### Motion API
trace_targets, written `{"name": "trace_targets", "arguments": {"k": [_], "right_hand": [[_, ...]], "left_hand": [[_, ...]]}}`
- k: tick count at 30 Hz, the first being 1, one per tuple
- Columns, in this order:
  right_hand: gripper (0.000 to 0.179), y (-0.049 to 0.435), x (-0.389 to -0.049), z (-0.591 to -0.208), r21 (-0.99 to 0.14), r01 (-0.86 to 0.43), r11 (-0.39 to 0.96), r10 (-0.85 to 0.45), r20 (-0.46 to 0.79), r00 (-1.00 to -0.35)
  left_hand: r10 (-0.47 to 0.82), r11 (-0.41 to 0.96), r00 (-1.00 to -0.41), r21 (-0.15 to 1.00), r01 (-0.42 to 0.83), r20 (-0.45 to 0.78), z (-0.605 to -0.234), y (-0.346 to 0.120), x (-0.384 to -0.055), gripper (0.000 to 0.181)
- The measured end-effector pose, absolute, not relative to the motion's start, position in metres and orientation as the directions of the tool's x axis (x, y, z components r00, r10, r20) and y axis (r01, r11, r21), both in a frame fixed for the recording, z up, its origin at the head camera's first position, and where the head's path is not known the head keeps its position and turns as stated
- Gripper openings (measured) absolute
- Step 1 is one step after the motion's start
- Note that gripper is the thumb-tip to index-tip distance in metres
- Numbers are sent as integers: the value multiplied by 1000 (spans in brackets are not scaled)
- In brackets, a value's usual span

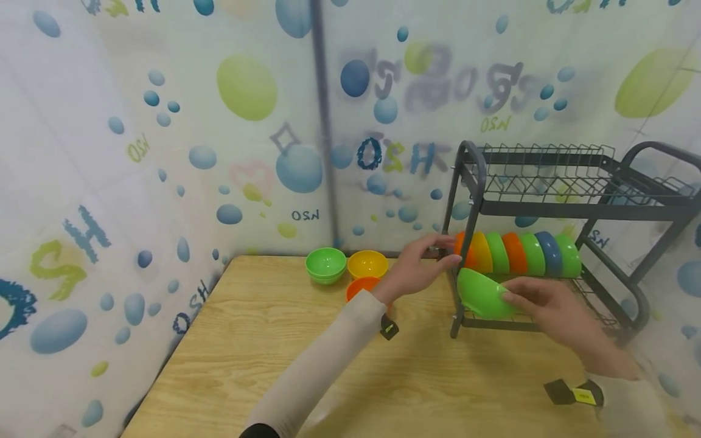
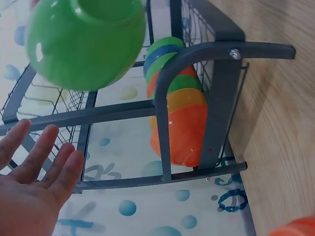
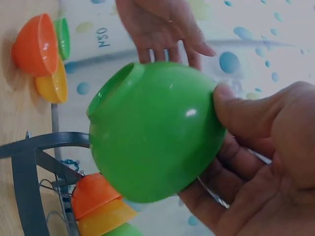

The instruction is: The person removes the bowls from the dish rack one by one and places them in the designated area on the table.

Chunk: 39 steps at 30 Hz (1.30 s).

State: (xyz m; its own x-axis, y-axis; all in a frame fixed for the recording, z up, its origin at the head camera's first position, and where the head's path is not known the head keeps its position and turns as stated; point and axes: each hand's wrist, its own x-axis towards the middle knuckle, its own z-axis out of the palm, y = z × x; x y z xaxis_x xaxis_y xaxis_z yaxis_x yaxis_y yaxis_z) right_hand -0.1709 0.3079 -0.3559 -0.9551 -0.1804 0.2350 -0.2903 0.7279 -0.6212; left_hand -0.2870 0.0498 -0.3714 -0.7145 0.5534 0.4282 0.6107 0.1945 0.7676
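My right hand (image 1: 564,313) pinches a green bowl (image 1: 484,295) by its rim, thumb on one side and fingers on the other. The bowl is tilted on its side in front of the rack's lower tier; its base faces left in the right wrist view. My left hand (image 1: 413,267) is just left of the rack with fingers extended, holding nothing; in the left wrist view its fingers (image 2: 44,152) are spread and apart from the green bowl. Behind the held bowl, a row of orange, yellow, green and blue bowls (image 1: 515,252) stands on edge in the lower tier.
A dark two-tier dish rack (image 1: 553,210) stands at the table's right, its wire top tier bare. On the wooden table (image 1: 235,340), near the back wall, are green bowls (image 1: 325,264), a yellow bowl (image 1: 368,265) and an orange bowl (image 1: 358,286), partly hidden by my left arm.
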Motion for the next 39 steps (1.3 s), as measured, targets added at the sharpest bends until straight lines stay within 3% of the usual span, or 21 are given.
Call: {"name": "trace_targets", "arguments": {"k": [6, 13, 22, 24, 26, 27, 31, 39], "right_hand": [[13, 286, -167, -359, -483, -484, 730, -277, 439, -855], [37, 266, -173, -372, -268, -758, 595, -441, 679, -587], [34, 250, -181, -384, -52, -831, 554, -516, 762, -392], [30, 248, -181, -386, -26, -831, 556, -528, 761, -377], [13, 246, -182, -389, -20, -829, 559, -536, 754, -379], [13, 245, -182, -389, -23, -832, 554, -538, 753, -379], [46, 239, -183, -392, -42, -838, 543, -534, 754, -384], [40, 233, -187, -394, -200, -851, 486, -484, 749, -453]], "left_hand": [[650, 339, -613, 550, 763, 449, -376, 34, -264, 47], [702, 251, -422, 355, 901, 574, -379, 17, -246, 39], [766, 209, -289, 202, 957, 574, -381, 0, -236, 17], [779, 211, -285, 194, 958, 559, -381, -2, -234, 14], [784, 218, -294, 202, 955, 547, -382, -5, -231, 14], [785, 227, -299, 198, 954, 542, -382, -6, -231, 13], [776, 260, -318, 183, 948, 545, -384, -11, -228, 11], [765, 282, -338, 186, 941, 549, -385, -20, -230, 11]]}}
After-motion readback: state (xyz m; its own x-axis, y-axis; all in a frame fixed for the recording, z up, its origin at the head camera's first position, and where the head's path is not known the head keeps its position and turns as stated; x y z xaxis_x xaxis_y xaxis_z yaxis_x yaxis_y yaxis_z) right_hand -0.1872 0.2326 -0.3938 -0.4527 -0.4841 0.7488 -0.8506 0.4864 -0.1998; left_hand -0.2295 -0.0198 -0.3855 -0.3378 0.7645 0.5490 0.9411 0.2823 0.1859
